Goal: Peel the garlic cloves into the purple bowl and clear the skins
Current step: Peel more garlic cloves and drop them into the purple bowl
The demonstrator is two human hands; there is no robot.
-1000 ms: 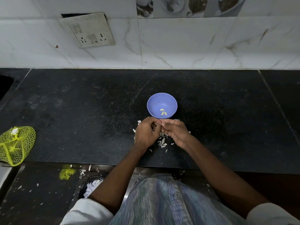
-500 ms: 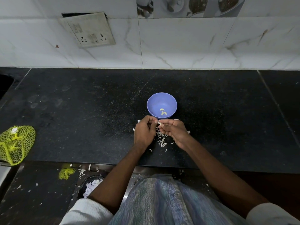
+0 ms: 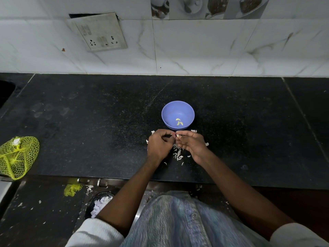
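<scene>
Garlic clove (image 3: 178, 137), seemingly, pinched between both hands (image 3: 175, 139); no writing legible.

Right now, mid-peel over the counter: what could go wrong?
1. Both hands, left and right, pinch one small clove just short of the bowl; a slip would likely drop it among the skins on the counter, not inside.
2. Those skins lie scattered near the front edge; sweeping them may push more onto the floor, where scraps already lie.
3. Skins flicked forward could land in the bowl with the peeled cloves.
</scene>
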